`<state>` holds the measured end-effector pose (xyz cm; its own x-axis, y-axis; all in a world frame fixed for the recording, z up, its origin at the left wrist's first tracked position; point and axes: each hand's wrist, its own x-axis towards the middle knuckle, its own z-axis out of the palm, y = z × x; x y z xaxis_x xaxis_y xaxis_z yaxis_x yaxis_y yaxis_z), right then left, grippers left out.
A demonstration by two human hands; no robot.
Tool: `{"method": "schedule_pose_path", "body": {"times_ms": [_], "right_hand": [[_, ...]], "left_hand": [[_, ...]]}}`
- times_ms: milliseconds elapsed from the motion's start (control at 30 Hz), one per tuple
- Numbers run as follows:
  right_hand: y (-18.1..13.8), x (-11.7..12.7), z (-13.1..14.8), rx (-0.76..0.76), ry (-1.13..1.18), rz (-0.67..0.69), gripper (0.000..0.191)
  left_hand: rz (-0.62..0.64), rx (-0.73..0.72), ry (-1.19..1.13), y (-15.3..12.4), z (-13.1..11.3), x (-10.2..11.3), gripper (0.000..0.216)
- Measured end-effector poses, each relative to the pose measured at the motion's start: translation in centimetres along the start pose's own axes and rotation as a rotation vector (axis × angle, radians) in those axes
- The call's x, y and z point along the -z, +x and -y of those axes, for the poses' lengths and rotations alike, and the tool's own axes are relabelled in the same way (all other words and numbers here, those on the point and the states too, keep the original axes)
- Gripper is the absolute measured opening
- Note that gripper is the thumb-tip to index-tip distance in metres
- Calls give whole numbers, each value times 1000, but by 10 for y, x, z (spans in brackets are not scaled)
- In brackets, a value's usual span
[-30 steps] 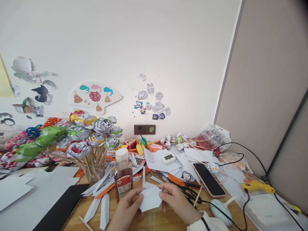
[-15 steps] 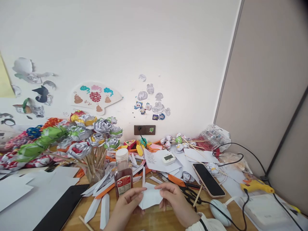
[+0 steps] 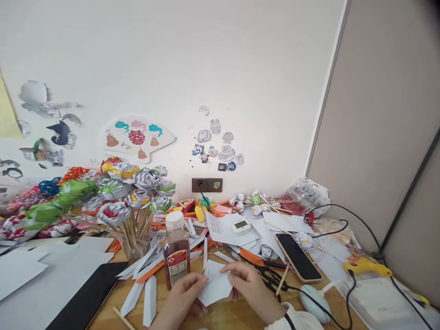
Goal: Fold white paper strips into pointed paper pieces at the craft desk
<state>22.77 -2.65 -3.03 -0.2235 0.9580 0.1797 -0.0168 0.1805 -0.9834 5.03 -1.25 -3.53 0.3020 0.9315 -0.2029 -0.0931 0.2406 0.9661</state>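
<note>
Both my hands hold a small white paper piece (image 3: 217,285) just above the wooden desk, low in the middle of the view. My left hand (image 3: 184,295) pinches its left edge with thumb and fingers. My right hand (image 3: 248,284) grips its right side, fingers curled over the top edge. The paper is partly folded. A small bottle (image 3: 176,251) of red-brown liquid with a white cap stands upright just behind my left hand.
Folded white and orange paper strips (image 3: 147,275) lie left of my hands. Paper flowers on sticks (image 3: 130,201) stand in a cup. Scissors (image 3: 271,276), a phone (image 3: 297,256), a white timer (image 3: 241,225), a mouse (image 3: 314,299), a yellow glue gun (image 3: 366,266) and cables lie right.
The paper piece has shifted slightly between my fingers, with my right hand's fingers moving over its top edge. The view has barely moved.
</note>
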Motion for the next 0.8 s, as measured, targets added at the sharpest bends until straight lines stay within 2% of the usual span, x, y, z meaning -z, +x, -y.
{"method": "schedule_pose_path", "body": {"times_ms": [133, 333, 500, 800], "right_hand": [[-2, 1, 1, 37, -113, 49, 34], [-1, 0, 2, 33, -324, 24, 26], [0, 1, -2, -13, -253, 33, 20], [5, 3, -15, -22, -168, 52, 22]], "left_hand": [[-5, -77, 100, -1, -1, -1, 45], [15, -68, 157, -1, 3, -2, 50], [3, -83, 166, -1, 3, -2, 50], [-8, -89, 171, -1, 4, -1, 48]]}}
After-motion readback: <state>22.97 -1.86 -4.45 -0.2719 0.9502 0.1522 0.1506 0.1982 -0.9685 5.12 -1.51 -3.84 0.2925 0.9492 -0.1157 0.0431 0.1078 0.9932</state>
